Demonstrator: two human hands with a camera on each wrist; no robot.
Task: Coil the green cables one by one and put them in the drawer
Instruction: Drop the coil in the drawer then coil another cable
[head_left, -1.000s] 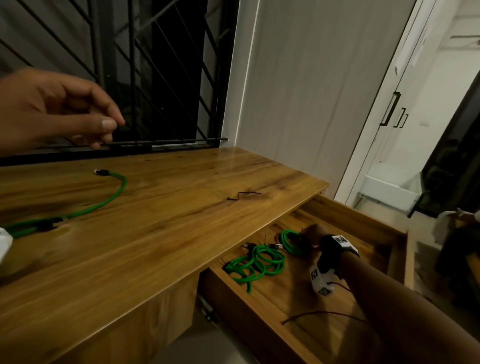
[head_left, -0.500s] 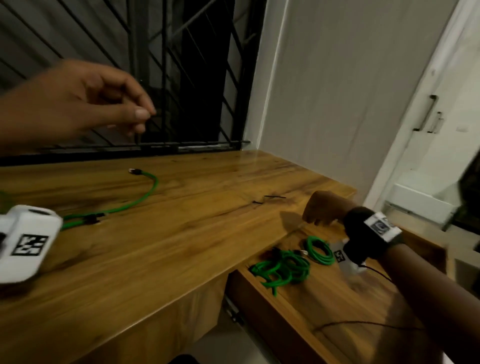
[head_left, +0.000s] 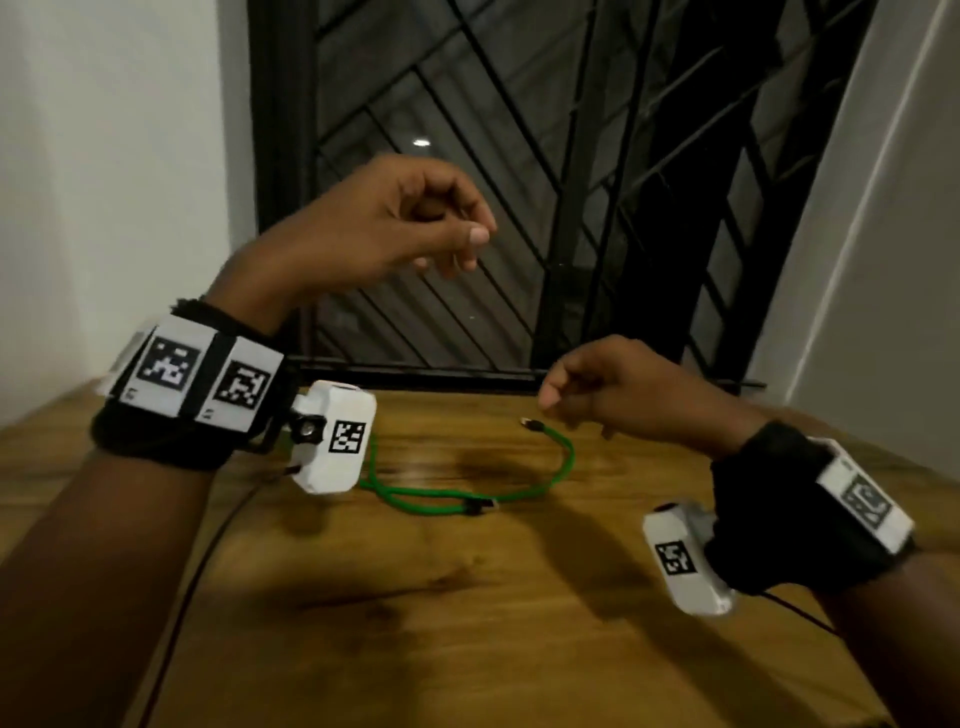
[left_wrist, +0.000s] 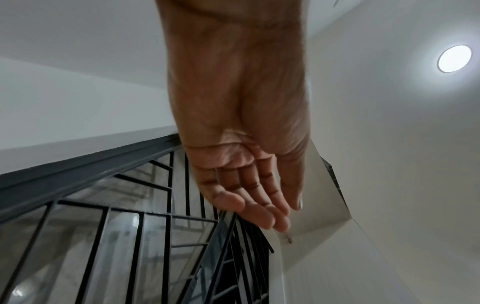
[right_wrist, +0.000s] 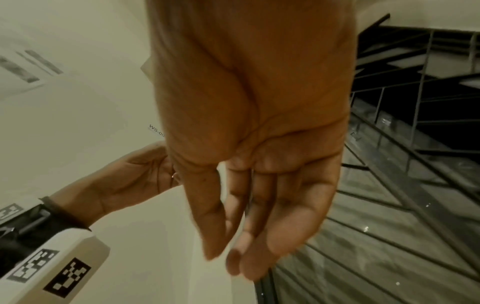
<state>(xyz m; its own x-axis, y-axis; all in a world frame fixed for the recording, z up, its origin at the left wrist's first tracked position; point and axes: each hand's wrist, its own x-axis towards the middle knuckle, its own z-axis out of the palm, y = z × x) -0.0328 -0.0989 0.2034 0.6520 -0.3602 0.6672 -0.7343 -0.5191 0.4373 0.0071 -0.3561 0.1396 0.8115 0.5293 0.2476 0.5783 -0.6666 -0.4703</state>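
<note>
One green cable (head_left: 570, 457) lies uncoiled in a loose loop on the wooden table (head_left: 467, 623), its free plug pointing toward the window. My right hand (head_left: 561, 400) hovers just above and to the right of that plug with fingers loosely curled and nothing in them; the right wrist view shows the right hand (right_wrist: 249, 236) relaxed and empty. My left hand (head_left: 457, 249) is raised higher, in front of the window, also loosely curled and empty. The left hand (left_wrist: 259, 205) shows the same in the left wrist view. The drawer is out of view.
A black window grille (head_left: 519, 156) stands right behind the table's far edge, with white walls on both sides. A thin dark wire (head_left: 208, 545) runs along the table under my left forearm. Bare wood lies in front of the cable.
My right hand left a coiled green cable in the drawer, rose out and moved left over the table to the loose cable's plug. The view swung left, away from the drawer.
</note>
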